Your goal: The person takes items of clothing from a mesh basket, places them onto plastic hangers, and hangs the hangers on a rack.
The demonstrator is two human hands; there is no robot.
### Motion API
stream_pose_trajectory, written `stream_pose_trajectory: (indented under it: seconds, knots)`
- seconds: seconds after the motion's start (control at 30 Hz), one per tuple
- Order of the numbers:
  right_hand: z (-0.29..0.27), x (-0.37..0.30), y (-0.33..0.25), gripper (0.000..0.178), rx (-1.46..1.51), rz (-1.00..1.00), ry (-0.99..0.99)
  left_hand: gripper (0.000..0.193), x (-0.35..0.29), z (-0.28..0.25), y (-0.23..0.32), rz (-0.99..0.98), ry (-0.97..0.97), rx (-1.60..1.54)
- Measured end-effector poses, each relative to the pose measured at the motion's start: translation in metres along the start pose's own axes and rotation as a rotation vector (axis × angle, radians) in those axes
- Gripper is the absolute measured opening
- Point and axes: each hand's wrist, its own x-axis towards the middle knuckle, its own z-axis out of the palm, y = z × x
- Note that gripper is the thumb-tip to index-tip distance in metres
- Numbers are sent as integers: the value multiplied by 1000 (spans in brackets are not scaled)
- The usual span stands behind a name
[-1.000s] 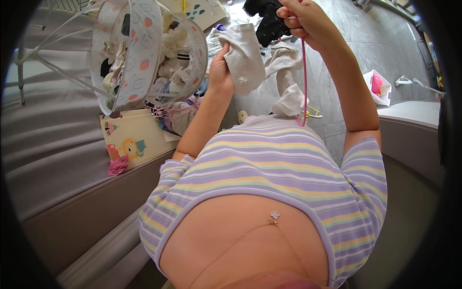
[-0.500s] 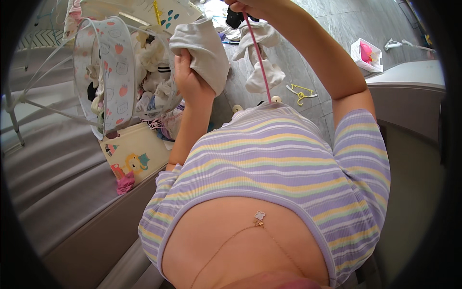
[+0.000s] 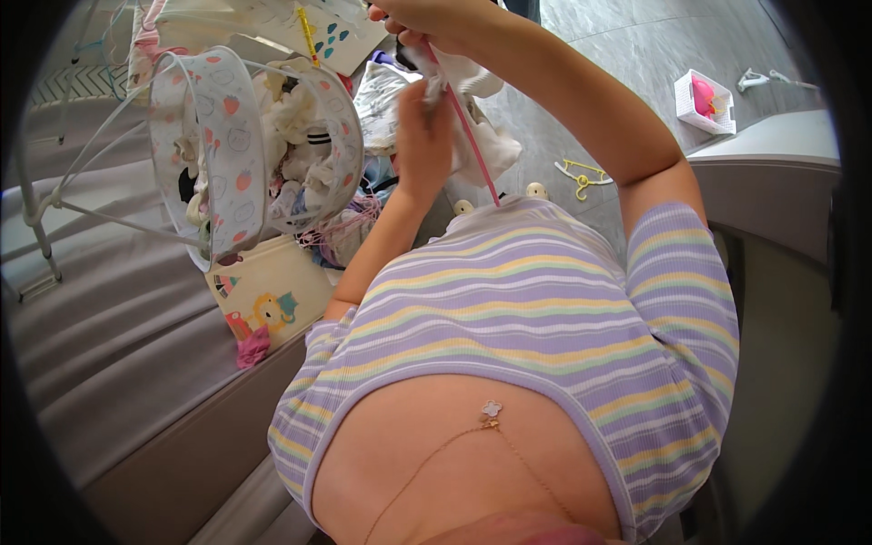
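High in the view, my right hand (image 3: 422,20) is closed at the upper end of a long thin pink rod (image 3: 470,136), which slants down toward my striped shirt. Pale, off-white cloth (image 3: 490,145) hangs behind and beside this rod; how it is fastened is hidden. My left hand (image 3: 424,141) is raised just left of the rod, against the pale cloth. Motion smears its fingers, so whether they grip the cloth does not show.
To the left, a round mesh basket with a strawberry print (image 3: 232,154) holds a heap of clothes. Below it sits a cream panel with a cartoon lion (image 3: 272,304) and a pink cloth (image 3: 253,348). Rightward on the floor are a yellow-and-white hanger (image 3: 582,180) and a white basket (image 3: 705,102).
My left hand has moved right and toward the rod; the pale cloth it held up at the left is now beside the rod. My right hand has shifted slightly left.
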Motion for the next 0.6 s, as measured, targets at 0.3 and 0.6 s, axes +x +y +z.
stream_pose_trajectory:
  seconds: [0.3, 0.6]
  knots:
    - [8, 3, 3, 17, -102, -22, -15, 48, 9, 3, -10, 505, -454, 497]
    - [11, -16, -4, 11, 33, 54, -61, 61, -17, -15, 5, 188, -152, 769]
